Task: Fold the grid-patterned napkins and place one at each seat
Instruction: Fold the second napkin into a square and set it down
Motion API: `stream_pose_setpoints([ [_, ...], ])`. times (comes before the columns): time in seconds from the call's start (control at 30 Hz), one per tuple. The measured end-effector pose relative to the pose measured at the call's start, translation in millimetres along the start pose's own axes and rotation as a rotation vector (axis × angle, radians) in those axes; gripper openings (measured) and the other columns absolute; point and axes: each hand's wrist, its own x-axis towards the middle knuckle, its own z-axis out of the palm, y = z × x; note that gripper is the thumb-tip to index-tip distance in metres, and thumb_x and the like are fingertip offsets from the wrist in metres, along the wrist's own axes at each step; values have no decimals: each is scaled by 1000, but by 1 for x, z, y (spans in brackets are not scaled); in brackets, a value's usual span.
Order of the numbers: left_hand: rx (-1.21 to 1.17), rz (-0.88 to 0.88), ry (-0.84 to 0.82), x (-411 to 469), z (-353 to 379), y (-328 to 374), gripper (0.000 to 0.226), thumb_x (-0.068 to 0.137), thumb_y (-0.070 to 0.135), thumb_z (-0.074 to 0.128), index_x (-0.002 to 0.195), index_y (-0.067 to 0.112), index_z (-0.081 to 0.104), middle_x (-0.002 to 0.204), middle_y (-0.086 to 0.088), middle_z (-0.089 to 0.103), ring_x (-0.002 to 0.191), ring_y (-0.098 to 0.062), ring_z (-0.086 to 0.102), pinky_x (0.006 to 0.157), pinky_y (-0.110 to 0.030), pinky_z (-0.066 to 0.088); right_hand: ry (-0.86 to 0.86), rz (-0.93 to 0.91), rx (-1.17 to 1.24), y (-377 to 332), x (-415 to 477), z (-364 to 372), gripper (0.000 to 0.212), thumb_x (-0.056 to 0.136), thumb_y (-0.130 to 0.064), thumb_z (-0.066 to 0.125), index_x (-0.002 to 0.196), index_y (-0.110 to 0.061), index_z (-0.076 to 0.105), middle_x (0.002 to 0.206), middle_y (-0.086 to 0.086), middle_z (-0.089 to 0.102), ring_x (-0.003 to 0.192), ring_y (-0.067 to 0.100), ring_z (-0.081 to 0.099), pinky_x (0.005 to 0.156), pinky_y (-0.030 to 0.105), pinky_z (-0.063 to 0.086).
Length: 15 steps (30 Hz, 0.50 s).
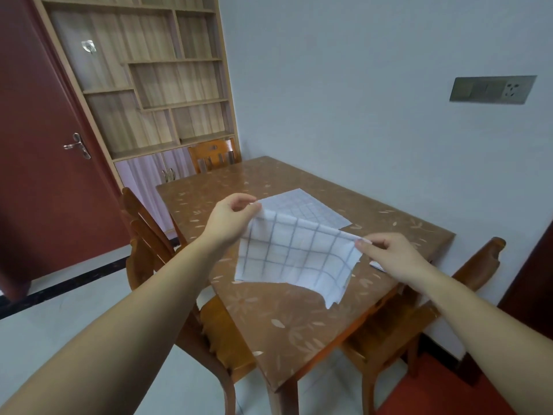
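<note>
Left hand [230, 215] and right hand [392, 254] each pinch a top corner of the grid napkin [293, 259], spreading it above the table [299, 330], seemingly to square it for folding.

The held napkin [296, 259] hangs over the middle of the surface [299, 330]. The left hand [230, 217] pinches its corner at 10 o'clock. The right hand [392, 256] pinches its corner at 3 o'clock. A flat napkin [308, 205] lies on the surface just behind it, at 12 o'clock. From the surface, the left chair [143, 235] is at 9 o'clock, the far chair [214, 154] at 11 o'clock and the right chair [478, 265] at 3 o'clock. The shelf [149, 70] stands behind the far chair, and the door [39, 145] is left of the shelf.
</note>
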Motion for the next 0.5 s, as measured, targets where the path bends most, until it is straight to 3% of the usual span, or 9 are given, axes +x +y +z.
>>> stream_pose_setpoints([
  [0.07,398,52,-49,-2,10,-3,82,67,69,68,139,37,44,143,9,50,129,-19,49,104,-51,45,-37,-117,-204,-22,6,-4,35,92,-23,61,69,3,59,61,13,46,57,12,41,58,30,33],
  [0.1,514,129,-117,-6,20,0,93,61,74,68,143,41,37,150,13,43,135,-17,42,109,-53,39,-94,-144,-251,-33,7,-3,35,90,-23,61,64,-1,57,57,9,45,54,12,39,57,30,32],
  [0.17,527,262,-307,-19,46,8,88,66,66,72,144,39,41,152,16,40,141,-12,35,116,-49,30,-218,-142,-342,-54,9,3,33,87,-25,61,55,-17,59,50,-6,47,50,10,39,54,26,33],
  [0.23,423,291,-440,-30,70,17,66,78,50,75,137,30,54,147,12,49,138,-9,41,115,-39,33,-303,-133,-434,-68,10,8,30,85,-30,61,55,-27,63,51,-13,54,49,7,41,54,25,35],
  [0.3,328,293,-510,-32,82,21,42,83,40,73,122,26,68,129,12,65,122,-5,55,103,-31,43,-347,-131,-471,-76,9,5,29,85,-30,59,58,-27,66,53,-14,54,49,6,41,54,25,35],
  [0.37,263,260,-573,-33,85,22,11,85,34,72,95,30,75,91,20,72,87,6,63,79,-21,46,-371,-112,-459,-76,8,-3,31,88,-29,57,58,-21,63,50,-13,48,49,8,37,53,26,32],
  [0.4,268,251,-586,-33,85,23,4,85,32,72,82,31,73,71,21,66,68,6,58,67,-17,42,-363,-105,-431,-73,8,-7,34,88,-28,57,57,-18,59,49,-11,44,50,11,35,53,28,31],
  [0.5,311,207,-588,-32,89,21,26,88,31,70,64,21,64,54,11,47,46,1,42,49,-13,31,-296,-113,-337,-63,11,-16,40,84,-36,59,66,-1,54,59,2,40,56,17,35,56,34,30],
])
